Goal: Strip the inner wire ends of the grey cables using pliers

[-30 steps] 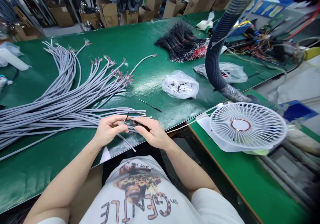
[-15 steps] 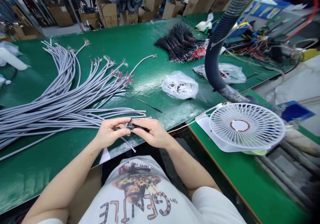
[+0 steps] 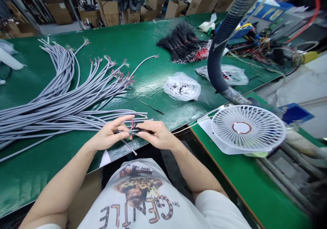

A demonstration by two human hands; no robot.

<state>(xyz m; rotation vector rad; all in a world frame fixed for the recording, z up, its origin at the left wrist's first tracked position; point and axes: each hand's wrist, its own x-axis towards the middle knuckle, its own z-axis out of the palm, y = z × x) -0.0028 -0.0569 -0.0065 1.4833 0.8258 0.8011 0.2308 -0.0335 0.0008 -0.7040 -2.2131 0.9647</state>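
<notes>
Both my hands meet at the near edge of the green table. My left hand pinches the stripped end of a grey cable, whose thin coloured wires fan up between my fingers. My right hand is closed on a small dark piece right at those wires; I cannot make out what it is. The cable's grey sheath runs down toward my body below my left hand.
A big fan of grey cables with stripped ends covers the left of the table. A thin dark tool lies just beyond my hands. Plastic bags, black wire bundles, a corrugated hose and a white fan stand right.
My left index finger has stretched out and the coloured wire ends now stand up more plainly between my hands. Both hands stay in the same spot.
</notes>
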